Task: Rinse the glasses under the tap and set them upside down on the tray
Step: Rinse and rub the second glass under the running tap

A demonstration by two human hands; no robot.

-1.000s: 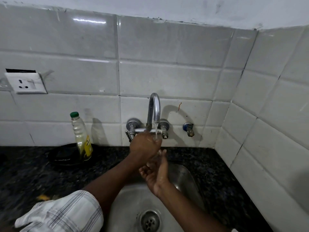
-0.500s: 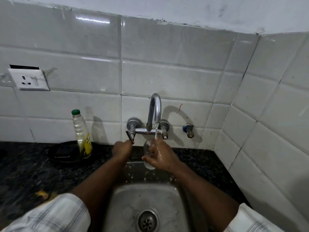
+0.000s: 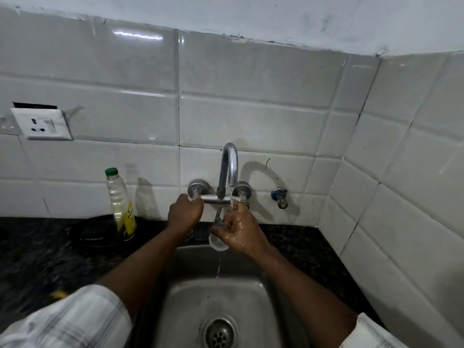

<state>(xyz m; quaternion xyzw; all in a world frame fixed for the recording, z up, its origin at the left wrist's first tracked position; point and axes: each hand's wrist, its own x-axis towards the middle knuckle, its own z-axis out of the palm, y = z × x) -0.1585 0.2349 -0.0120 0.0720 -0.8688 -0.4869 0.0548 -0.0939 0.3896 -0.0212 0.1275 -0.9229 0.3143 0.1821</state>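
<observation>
The right hand (image 3: 238, 232) curls wet fingers around a glass (image 3: 217, 241) under the running tap (image 3: 229, 167), above the back edge of the sink (image 3: 175, 297); the left hand (image 3: 184, 214) grips the tap's left side.

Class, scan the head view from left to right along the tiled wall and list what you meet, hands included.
Wall socket → bottle → left hand gripping the tap handle → right hand holding the glass → blue wall valve.
</observation>
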